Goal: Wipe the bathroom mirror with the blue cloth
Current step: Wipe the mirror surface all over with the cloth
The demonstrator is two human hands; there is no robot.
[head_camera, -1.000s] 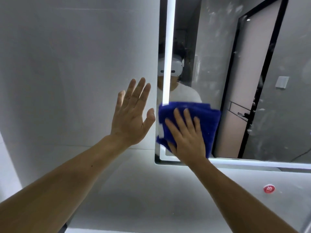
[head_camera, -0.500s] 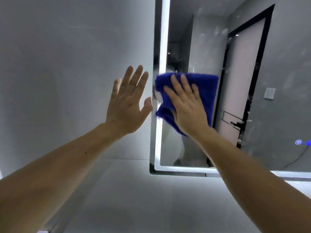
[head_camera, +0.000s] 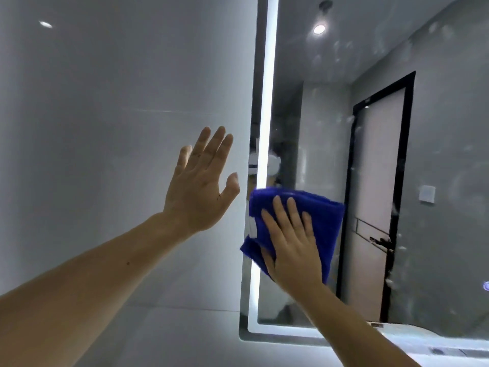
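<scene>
glossy pale grey wall (head_camera: 105, 154) with tile seams.

The cloth (head_camera: 328, 221) is deep blue, plain, with a small white tag (head_camera: 252, 228). The wall (head_camera: 105, 128) is pale grey. The mirror (head_camera: 449, 154) shows whitish smears, a white light strip (head_camera: 267, 102) and a black-framed door (head_camera: 375, 194) that is perhaps pale pink.

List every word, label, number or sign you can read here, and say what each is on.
None can be read.
The white tag on the blue cloth: too blurred.
The blue glowing sign at the right edge of the mirror: cut off, unreadable.
</scene>
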